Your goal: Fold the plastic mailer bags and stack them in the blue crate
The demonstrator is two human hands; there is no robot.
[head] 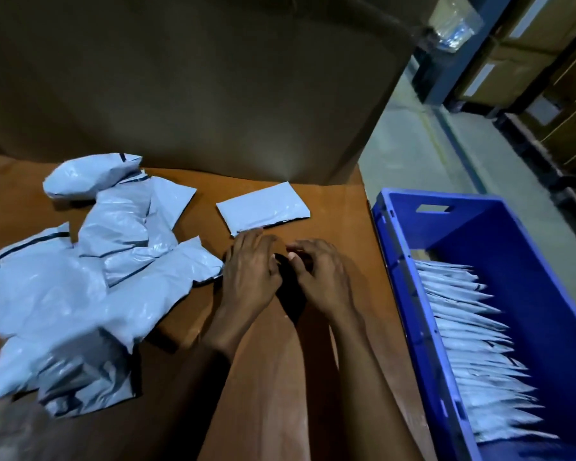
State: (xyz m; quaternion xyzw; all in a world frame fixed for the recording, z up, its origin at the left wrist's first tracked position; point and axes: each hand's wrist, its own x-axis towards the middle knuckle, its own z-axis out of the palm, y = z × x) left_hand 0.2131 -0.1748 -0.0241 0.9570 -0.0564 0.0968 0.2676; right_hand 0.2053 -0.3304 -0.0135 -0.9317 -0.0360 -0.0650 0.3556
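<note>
One folded pale grey mailer bag (263, 207) lies flat on the brown table (330, 207), near its back. My left hand (250, 266) hovers just in front of it, fingers stretched so the tips reach the bag's near edge. Close beside it, my right hand (321, 277) has loosely curled fingers with nothing visible in them. A loose heap of unfolded mailer bags (90, 281) covers the left of the table. The blue crate (409, 287) stands to the right of the table and holds a row of several folded mailers (479, 354).
A tall brown cardboard wall (197, 88) rises behind the table. Right of the crate runs a grey floor aisle (446, 154), with shelving full of cardboard boxes (529, 61) beyond it.
</note>
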